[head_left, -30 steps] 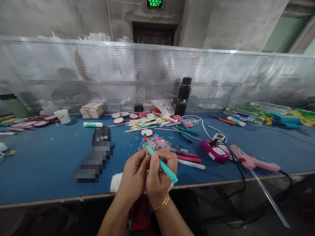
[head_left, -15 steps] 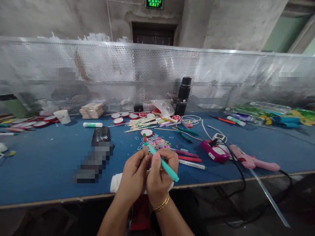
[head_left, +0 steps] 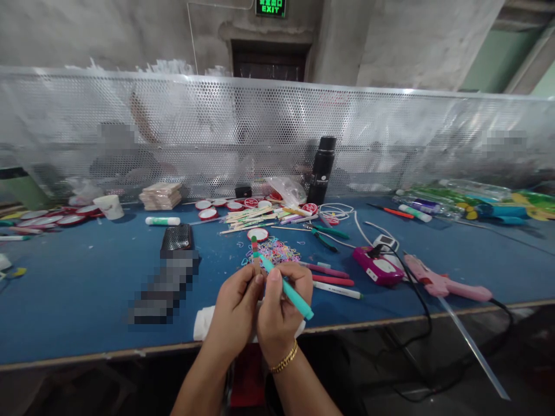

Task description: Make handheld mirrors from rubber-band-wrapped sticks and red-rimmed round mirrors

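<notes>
Between its fingertips my left hand (head_left: 236,303) holds a wooden craft stick (head_left: 255,247) upright, its upper end coloured in green, red and teal bands. My right hand (head_left: 281,303) is closed round a turquoise felt-tip pen (head_left: 292,293), whose tip meets the stick near the teal band. Just beyond the hands lies a heap of small coloured rubber bands (head_left: 280,253). A white tissue (head_left: 203,323) sits under my wrists at the table edge. Several pens, among them a red pen (head_left: 333,281) and a white pen (head_left: 338,290), lie right of my right hand.
A pink glue gun (head_left: 442,283) and a purple power strip (head_left: 378,267) with cables lie to the right. Teal-handled pliers (head_left: 325,236), more craft sticks (head_left: 251,218) and a black bottle (head_left: 321,170) stand or lie farther back. A phone (head_left: 167,289) is at left.
Almost nothing differs. The pen tip stays at the stick's teal band, and the right hand with the pen has shifted very slightly left, as has the whole view.
</notes>
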`<action>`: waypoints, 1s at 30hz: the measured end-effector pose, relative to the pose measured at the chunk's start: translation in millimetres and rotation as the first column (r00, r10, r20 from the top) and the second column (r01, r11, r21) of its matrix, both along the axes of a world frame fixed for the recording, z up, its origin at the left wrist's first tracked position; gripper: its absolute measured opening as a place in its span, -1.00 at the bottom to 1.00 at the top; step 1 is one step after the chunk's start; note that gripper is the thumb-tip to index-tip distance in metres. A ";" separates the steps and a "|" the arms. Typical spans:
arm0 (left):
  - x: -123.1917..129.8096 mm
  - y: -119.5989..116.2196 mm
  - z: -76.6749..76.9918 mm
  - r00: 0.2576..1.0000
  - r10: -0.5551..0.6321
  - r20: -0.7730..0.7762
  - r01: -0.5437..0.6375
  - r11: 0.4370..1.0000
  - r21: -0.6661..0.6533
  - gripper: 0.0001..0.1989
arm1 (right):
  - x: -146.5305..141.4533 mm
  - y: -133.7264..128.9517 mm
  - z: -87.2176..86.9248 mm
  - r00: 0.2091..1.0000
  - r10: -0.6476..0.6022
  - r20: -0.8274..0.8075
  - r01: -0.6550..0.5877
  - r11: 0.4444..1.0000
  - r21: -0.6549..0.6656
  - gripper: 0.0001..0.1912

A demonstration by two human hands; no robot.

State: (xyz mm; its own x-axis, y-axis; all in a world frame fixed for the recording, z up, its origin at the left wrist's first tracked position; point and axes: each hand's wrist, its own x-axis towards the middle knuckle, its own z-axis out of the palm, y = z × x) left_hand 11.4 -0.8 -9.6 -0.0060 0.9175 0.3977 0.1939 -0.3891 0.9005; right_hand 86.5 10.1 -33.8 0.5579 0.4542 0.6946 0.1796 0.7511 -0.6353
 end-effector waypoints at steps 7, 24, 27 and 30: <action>-5.2 3.2 -6.5 1.000 0.000 -0.008 0.000 1.000 -0.023 -0.66 | -3.4 3.9 -0.9 0.999 -0.050 -0.004 0.050 0.999 -0.011 -0.85; -7.4 5.8 -0.7 0.998 0.058 0.007 -0.058 0.998 -0.011 -0.59 | -15.2 19.4 -7.1 0.999 -0.026 0.047 0.029 0.997 -0.066 -0.75; -6.5 3.4 3.0 0.996 0.089 -0.012 -0.089 0.996 -0.007 -0.56 | -16.3 19.8 -5.0 1.000 0.008 0.014 -0.007 0.996 -0.086 -0.74; -5.1 0.8 8.6 0.994 0.102 -0.033 -0.102 0.995 -0.019 -0.56 | -15.6 19.3 -2.6 0.999 0.041 0.010 -0.039 0.993 -0.111 -0.73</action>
